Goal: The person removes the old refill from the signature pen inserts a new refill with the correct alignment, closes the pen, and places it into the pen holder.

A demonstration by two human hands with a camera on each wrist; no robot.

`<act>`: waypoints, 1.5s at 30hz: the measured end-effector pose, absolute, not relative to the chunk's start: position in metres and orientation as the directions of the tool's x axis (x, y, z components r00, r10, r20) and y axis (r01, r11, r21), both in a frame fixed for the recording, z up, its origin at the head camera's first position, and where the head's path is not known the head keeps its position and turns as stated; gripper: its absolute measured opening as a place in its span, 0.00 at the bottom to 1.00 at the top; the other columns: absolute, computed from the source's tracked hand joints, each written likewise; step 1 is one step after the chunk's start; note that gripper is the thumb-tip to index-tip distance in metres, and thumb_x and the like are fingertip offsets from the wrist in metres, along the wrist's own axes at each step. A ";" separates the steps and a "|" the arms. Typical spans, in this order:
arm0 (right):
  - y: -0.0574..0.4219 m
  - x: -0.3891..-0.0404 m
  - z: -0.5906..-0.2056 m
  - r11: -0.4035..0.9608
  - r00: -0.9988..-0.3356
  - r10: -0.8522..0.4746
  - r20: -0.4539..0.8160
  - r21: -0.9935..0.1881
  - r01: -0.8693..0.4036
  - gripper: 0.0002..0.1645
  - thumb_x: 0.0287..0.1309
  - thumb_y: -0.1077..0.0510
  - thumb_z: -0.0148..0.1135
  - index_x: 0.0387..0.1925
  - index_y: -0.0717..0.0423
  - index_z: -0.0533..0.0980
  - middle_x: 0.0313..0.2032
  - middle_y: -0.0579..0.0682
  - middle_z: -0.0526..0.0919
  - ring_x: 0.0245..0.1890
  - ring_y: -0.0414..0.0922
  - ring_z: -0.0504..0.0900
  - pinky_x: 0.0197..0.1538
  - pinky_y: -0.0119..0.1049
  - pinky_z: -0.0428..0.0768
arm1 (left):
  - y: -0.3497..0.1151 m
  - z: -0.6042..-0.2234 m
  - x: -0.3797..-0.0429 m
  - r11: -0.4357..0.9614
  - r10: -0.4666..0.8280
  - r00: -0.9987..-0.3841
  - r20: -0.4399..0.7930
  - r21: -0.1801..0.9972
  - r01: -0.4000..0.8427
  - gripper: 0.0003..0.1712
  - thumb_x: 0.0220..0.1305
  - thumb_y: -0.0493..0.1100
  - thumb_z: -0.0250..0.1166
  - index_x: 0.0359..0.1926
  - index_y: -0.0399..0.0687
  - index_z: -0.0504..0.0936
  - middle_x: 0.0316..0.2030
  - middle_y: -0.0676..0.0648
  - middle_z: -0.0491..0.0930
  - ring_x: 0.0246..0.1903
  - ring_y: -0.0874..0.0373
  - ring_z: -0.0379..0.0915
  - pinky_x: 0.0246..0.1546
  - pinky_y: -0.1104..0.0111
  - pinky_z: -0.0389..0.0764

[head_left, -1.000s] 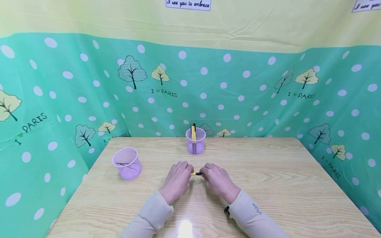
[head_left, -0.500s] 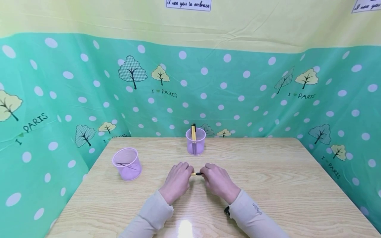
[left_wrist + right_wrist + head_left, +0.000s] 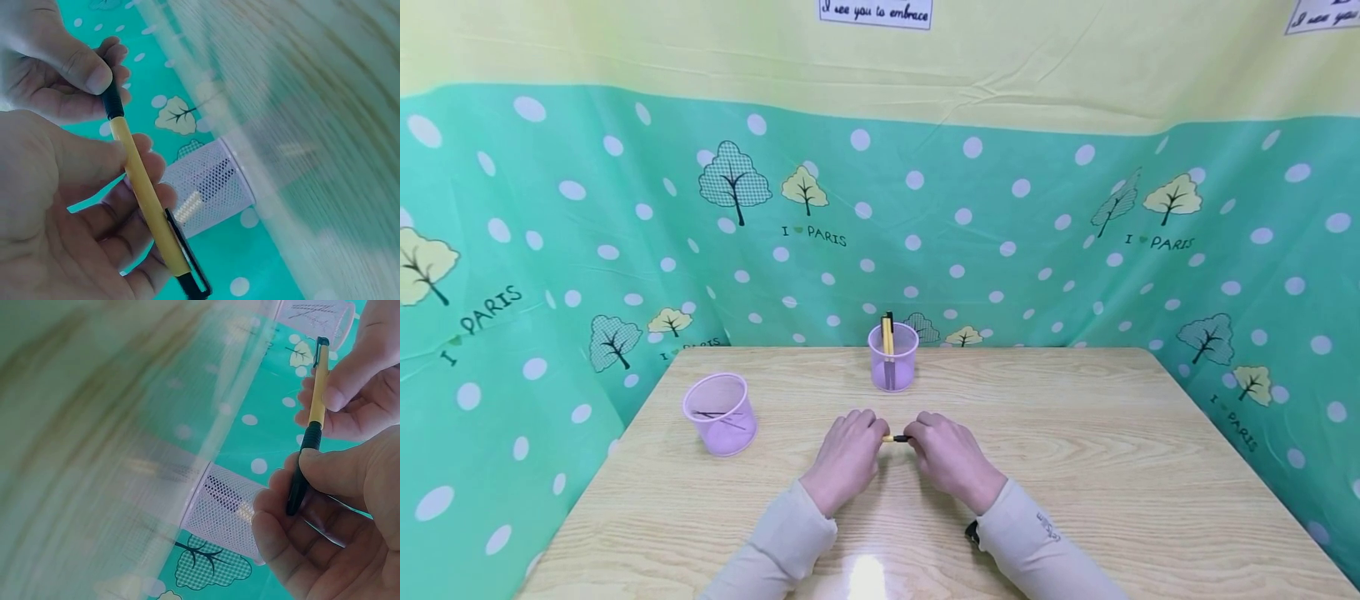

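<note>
Over the last second almost nothing has changed: both hands have kept their places above the table [image 3: 1075,467], and the pen [image 3: 150,197] lies between them, roughly level, on the near side of the cup [image 3: 906,373] that holds more pens [image 3: 888,337]. The left hand [image 3: 847,454] pinches the yellow barrel between thumb and fingers; the right hand [image 3: 951,456] pinches the black grip end the same way. Barrel and grip are joined with no visible gap — whether either part is turning, I cannot tell. That stillness suggests the two-handed work on this pen is unfinished. The other cup [image 3: 727,435], off to the left with thin dark sticks [image 3: 718,414] inside, stays put.
</note>
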State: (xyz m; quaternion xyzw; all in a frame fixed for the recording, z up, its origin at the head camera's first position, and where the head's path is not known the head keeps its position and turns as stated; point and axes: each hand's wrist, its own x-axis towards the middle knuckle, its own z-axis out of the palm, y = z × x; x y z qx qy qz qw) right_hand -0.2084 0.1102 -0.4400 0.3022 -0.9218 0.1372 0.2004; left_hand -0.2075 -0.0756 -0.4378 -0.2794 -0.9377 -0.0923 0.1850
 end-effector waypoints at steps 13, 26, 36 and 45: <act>0.109 -0.208 -0.439 0.778 -0.739 -0.510 0.440 -0.130 -0.614 0.05 0.53 0.64 0.66 0.32 0.52 0.82 0.26 0.41 0.74 0.28 0.39 0.76 0.28 0.33 0.77 | -0.077 -0.437 -0.207 0.803 0.464 -0.765 0.446 0.152 0.576 0.17 0.45 0.35 0.73 0.38 0.46 0.79 0.32 0.52 0.72 0.33 0.55 0.69 0.36 0.64 0.73; 0.109 -0.207 -0.438 0.776 -0.741 -0.516 0.430 -0.132 -0.617 0.05 0.53 0.64 0.66 0.33 0.52 0.82 0.26 0.41 0.74 0.27 0.39 0.75 0.28 0.32 0.77 | -0.076 -0.436 -0.207 0.812 0.475 -0.761 0.443 0.112 0.572 0.13 0.46 0.31 0.71 0.33 0.48 0.79 0.28 0.53 0.72 0.29 0.57 0.68 0.30 0.68 0.71; 0.109 -0.207 -0.437 0.786 -0.751 -0.502 0.428 -0.137 -0.603 0.05 0.53 0.63 0.66 0.33 0.52 0.82 0.26 0.40 0.73 0.27 0.38 0.74 0.27 0.32 0.76 | -0.075 -0.436 -0.207 0.818 0.490 -0.778 0.392 0.101 0.566 0.12 0.48 0.30 0.68 0.36 0.46 0.82 0.29 0.52 0.75 0.29 0.57 0.70 0.30 0.67 0.72; 0.109 -0.207 -0.437 0.785 -0.744 -0.499 0.444 -0.132 -0.605 0.05 0.53 0.64 0.66 0.32 0.52 0.82 0.25 0.40 0.73 0.26 0.38 0.74 0.26 0.32 0.76 | -0.076 -0.436 -0.207 0.816 0.501 -0.784 0.367 0.102 0.569 0.13 0.48 0.29 0.66 0.38 0.45 0.83 0.30 0.51 0.76 0.30 0.56 0.72 0.31 0.66 0.73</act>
